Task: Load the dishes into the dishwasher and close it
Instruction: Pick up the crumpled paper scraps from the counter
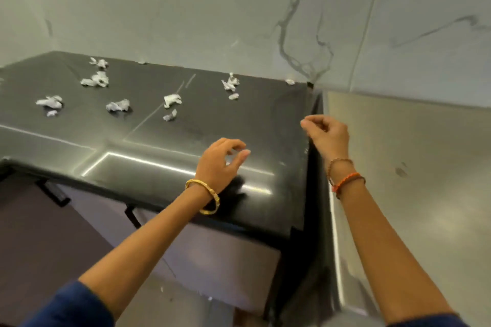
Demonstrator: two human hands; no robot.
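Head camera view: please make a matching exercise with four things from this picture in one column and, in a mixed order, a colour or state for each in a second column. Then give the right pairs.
Column 1
1. left hand
2. right hand
3. counter
4. paper scraps

Column 2
A. dark and glossy
B. white and crumpled
C. gold bangle on its wrist, fingers spread
D. orange thread band on its wrist, fingers curled

Pairs: 1-C, 2-D, 3-A, 4-B
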